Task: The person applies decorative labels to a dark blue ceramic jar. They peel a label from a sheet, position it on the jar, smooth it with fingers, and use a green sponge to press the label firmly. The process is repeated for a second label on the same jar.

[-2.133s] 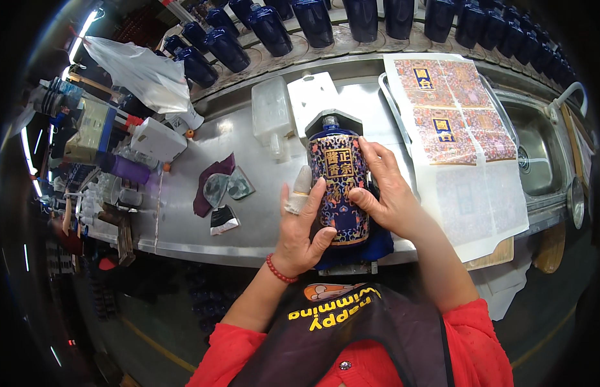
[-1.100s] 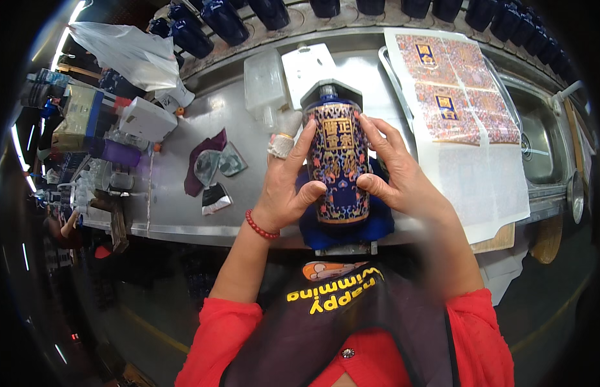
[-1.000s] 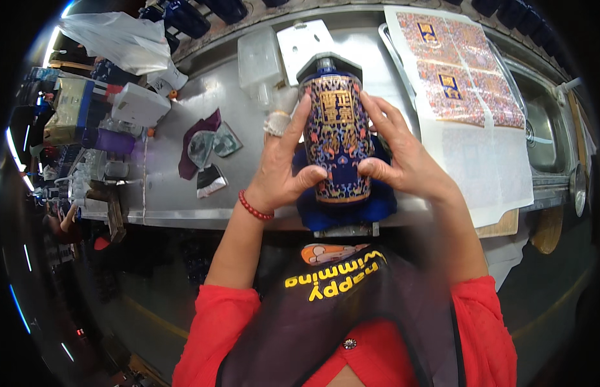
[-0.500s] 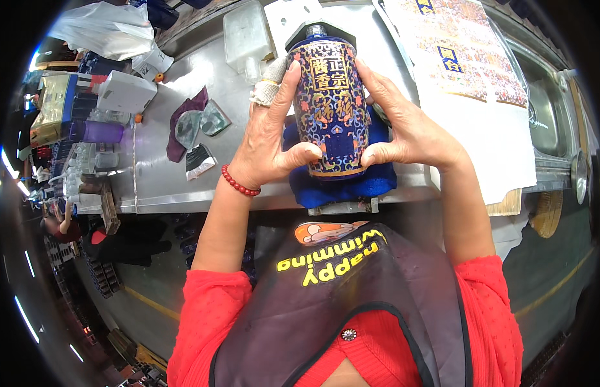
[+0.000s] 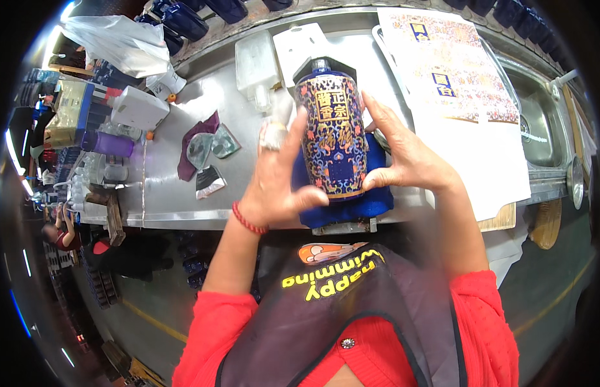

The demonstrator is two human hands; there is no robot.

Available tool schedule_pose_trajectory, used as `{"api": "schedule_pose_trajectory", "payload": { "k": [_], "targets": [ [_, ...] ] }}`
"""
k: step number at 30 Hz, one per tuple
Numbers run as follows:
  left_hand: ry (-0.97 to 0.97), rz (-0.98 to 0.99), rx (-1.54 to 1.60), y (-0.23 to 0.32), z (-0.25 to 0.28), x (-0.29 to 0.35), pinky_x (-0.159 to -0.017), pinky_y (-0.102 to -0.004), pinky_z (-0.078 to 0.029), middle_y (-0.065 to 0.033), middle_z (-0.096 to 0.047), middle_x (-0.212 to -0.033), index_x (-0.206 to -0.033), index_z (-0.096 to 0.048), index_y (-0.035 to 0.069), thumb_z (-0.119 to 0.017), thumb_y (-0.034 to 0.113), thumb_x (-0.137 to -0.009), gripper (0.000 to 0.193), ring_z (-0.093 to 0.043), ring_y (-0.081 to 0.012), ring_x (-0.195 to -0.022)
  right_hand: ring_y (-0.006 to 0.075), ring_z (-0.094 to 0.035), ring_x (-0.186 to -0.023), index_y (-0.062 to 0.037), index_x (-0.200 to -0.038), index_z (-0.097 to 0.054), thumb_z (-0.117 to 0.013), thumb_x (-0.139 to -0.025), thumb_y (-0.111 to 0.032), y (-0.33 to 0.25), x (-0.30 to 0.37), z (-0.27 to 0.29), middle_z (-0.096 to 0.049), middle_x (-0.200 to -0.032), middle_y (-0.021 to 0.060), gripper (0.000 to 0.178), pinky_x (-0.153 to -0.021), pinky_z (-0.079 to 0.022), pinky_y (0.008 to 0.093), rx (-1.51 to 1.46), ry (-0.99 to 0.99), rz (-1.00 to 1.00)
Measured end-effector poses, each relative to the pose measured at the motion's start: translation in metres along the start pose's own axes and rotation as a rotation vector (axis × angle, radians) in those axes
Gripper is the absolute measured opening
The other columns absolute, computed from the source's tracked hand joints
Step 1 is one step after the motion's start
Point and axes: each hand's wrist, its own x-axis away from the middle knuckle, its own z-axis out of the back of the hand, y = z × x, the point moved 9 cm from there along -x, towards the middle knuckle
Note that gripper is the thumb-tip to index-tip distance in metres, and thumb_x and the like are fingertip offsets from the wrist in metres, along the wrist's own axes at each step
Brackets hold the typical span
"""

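Observation:
A dark blue bottle (image 5: 332,138) with a colourful floral label and gold lettering lies on a blue cloth (image 5: 377,203) over a low stand, its neck pointing away from me. My right hand (image 5: 413,158) grips the bottle's right side with thumb and fingertips. Along the left side, my left hand (image 5: 271,184) is spread and slightly blurred, its thumb tip over the bottle's lower end. Something whitish (image 5: 272,137) is at its outer fingers; I cannot make out what. A dark angular piece (image 5: 345,67) shows behind the bottle's neck.
Printed label sheets (image 5: 451,71) lie on white paper at the right, near a metal sink (image 5: 542,113). Left are a clear flat container (image 5: 255,68), a purple cloth (image 5: 187,164) with dull scraps, and a white jug (image 5: 140,106). Dark blue bottles (image 5: 184,20) line the back.
The whole view has shifted, so the bench sits lower. My left hand has slid toward me along the bottle's side, with thumb and fingers lower on it. My right hand keeps close to its place.

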Motion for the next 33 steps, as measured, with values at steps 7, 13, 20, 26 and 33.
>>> {"api": "schedule_pose_trajectory", "payload": {
  "k": [7,13,20,26,33],
  "targets": [
    [0.069,0.054,-0.399,0.039,-0.027,0.015,-0.117,-0.0667,-0.012,-0.0289,-0.035,-0.155,-0.158,-0.032,0.009,-0.084,0.048,-0.073,0.107,-0.036,-0.0471,-0.141,0.0394,-0.025,-0.150,-0.0066,-0.162,-0.014,-0.091,-0.060,-0.053,-0.013,0.014,-0.007,-0.022,-0.163,0.0238,0.136,-0.117,-0.035,0.0455,0.102,0.017,-0.008],
    [0.065,0.082,-0.390,0.028,-0.034,0.024,-0.119,-0.0617,-0.017,-0.0236,-0.059,-0.137,-0.157,-0.017,-0.010,-0.084,0.042,-0.079,0.114,-0.055,-0.0395,-0.132,0.0465,-0.040,-0.139,-0.0059,-0.157,-0.028,-0.092,-0.063,-0.035,-0.050,0.027,-0.001,-0.034,-0.156,0.0250,0.117,-0.112,-0.040,0.0498,0.326,0.294,0.146],
    [0.106,0.144,-0.138,0.000,-0.038,0.043,-0.118,-0.0636,-0.012,-0.0240,-0.056,-0.142,-0.156,-0.011,-0.011,-0.067,0.056,-0.090,0.110,-0.054,-0.0405,-0.132,0.0438,-0.048,-0.133,0.0000,-0.151,-0.040,-0.084,-0.074,-0.041,-0.072,0.039,0.000,-0.043,-0.151,0.0249,0.098,-0.108,-0.044,0.0493,0.413,0.446,0.271],
    [0.205,0.007,-0.288,0.024,-0.030,0.049,-0.120,-0.0602,-0.011,-0.0208,-0.049,-0.151,-0.151,-0.046,0.012,-0.072,0.033,-0.089,0.070,-0.041,-0.0444,-0.141,0.0438,-0.050,-0.130,0.0054,-0.146,-0.044,-0.083,-0.076,-0.038,-0.068,0.043,-0.005,-0.047,-0.148,0.0249,0.090,-0.108,-0.043,0.0496,0.452,0.440,0.226],
    [0.185,-0.134,-0.455,0.050,-0.030,0.046,-0.123,-0.0524,-0.015,-0.0236,-0.060,-0.138,-0.130,-0.070,0.017,-0.074,0.002,-0.074,0.059,-0.051,-0.0412,-0.135,0.0422,-0.053,-0.126,0.0051,-0.137,-0.054,-0.082,-0.076,-0.032,-0.071,0.044,-0.010,-0.051,-0.143,0.0225,0.077,-0.104,-0.046,0.0497,0.432,0.435,0.258]
  ]
}}
